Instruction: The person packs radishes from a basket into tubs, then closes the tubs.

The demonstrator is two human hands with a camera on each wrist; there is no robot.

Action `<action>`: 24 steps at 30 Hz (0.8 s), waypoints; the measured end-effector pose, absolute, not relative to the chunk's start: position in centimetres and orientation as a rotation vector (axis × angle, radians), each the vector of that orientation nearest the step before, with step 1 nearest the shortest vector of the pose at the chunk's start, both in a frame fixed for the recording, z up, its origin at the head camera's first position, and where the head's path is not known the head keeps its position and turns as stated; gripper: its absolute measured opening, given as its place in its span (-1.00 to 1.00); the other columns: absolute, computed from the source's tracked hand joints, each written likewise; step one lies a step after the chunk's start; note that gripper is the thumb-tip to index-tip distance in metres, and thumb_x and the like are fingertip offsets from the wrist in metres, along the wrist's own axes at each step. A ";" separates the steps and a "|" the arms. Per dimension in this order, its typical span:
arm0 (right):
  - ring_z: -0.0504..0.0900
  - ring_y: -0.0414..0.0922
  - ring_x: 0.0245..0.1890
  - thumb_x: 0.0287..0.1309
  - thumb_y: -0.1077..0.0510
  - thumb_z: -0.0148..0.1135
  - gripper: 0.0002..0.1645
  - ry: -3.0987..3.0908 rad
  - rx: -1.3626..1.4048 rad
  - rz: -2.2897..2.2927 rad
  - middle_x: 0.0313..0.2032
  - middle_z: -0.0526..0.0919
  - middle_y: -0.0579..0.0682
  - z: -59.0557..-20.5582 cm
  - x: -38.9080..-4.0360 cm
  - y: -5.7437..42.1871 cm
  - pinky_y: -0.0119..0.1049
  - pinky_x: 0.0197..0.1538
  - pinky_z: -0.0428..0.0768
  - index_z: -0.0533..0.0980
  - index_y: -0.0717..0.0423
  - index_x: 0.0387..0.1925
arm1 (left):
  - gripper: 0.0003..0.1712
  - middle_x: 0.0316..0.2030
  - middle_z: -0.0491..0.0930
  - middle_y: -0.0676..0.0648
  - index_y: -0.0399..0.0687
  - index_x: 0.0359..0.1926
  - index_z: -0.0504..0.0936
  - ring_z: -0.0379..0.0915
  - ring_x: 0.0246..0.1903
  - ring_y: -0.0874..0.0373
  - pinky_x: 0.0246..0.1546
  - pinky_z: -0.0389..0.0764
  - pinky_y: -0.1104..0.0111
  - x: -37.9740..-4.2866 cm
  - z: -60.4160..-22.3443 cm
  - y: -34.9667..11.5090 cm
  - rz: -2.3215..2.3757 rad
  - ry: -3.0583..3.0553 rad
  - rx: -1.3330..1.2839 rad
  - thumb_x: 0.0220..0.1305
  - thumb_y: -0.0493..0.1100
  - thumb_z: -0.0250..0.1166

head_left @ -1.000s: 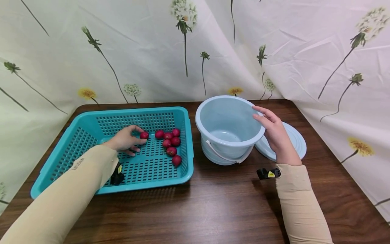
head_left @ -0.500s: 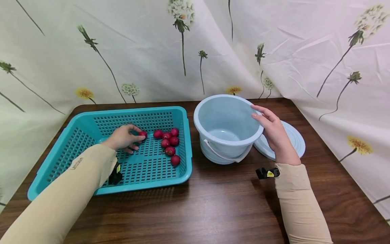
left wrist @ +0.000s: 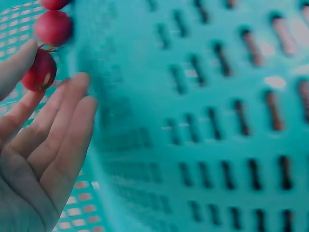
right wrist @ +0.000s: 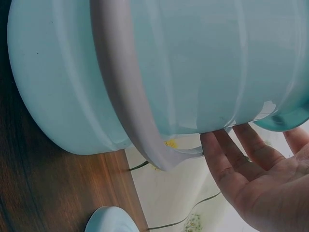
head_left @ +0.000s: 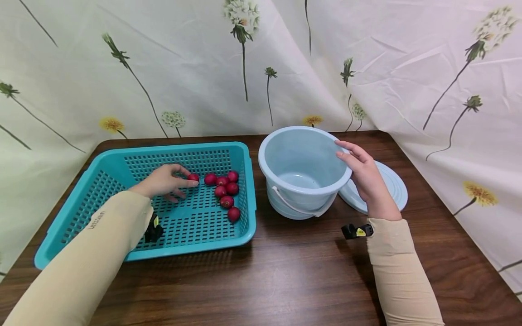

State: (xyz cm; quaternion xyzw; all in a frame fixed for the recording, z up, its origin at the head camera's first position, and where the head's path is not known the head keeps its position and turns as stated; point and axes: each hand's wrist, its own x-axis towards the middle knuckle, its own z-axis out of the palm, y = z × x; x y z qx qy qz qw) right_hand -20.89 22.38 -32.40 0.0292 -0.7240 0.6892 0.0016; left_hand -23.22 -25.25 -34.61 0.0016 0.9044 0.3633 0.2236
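Note:
My left hand (head_left: pixel 169 182) reaches into a turquoise plastic basket (head_left: pixel 195 246), pinching a red radish (left wrist: pixel 39 71) between thumb and index finger. In the left wrist view its other fingers extend beside the basket wall. More radishes (head_left: pixel 226 201) lie grouped along the basket's right side. A pale blue bucket (head_left: pixel 295 199) stands upright to the right of the basket; nothing shows inside it. My right hand (head_left: pixel 364 176) holds the bucket's right rim, with fingertips against its outer side in the right wrist view. The bucket's handle (right wrist: pixel 120 72) hangs down at the front.
A round pale blue lid (head_left: pixel 393 185) lies on the wooden table (head_left: pixel 285 280) behind the right hand, partly covered by it and the bucket. A white cloth (head_left: pixel 183 68) with printed dandelions hangs behind and at the sides of the table.
The left hand has shifted slightly right with the radish, nearer the other radishes. The right hand stays at the bucket rim. The head view has drifted a little.

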 end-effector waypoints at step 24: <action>0.49 -0.22 -0.01 0.36 0.02 0.16 -0.66 -2.224 0.019 2.132 0.03 0.51 -0.17 -32.5 -20.9 21.7 -0.47 -0.06 0.55 0.53 -0.10 0.13 | -0.28 0.24 0.46 -0.30 -0.16 0.29 0.34 0.60 0.01 -0.13 -0.12 0.72 0.09 -22.0 -30.2 -23.0 1.214 2.556 0.231 0.31 0.16 0.30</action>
